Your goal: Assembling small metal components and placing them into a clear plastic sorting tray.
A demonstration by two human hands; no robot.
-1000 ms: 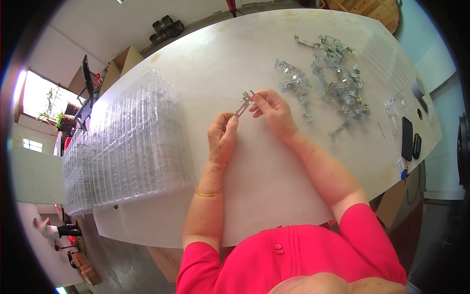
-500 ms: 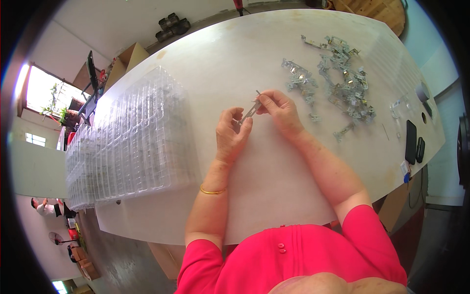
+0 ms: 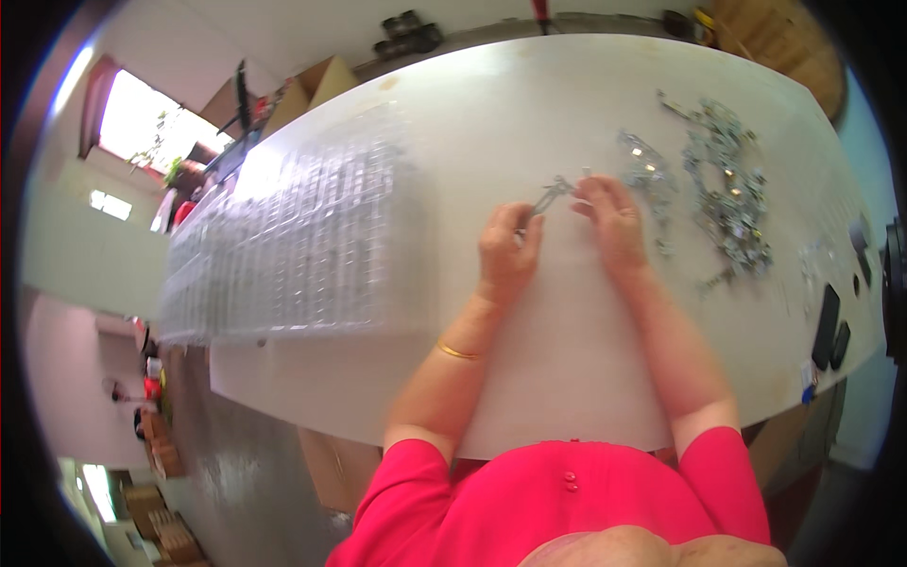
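Note:
My left hand pinches one end of a slim metal bracket, whose far end points up and to the right. A narrow gap parts that end from my right hand. The fingers of my right hand are bent together, and a small pale piece sticks up at their tips, too blurred to name. Just right of it lies a small group of metal brackets, with a larger heap of brackets farther right.
Stacked clear plastic trays cover the left of the white table. A black phone, a smaller black object and a roll of tape lie near the right edge. An open cardboard box stands beyond the far left edge.
My right hand has come away from the bracket, which my left hand still holds. The whole view has shifted, so the table and trays appear farther right.

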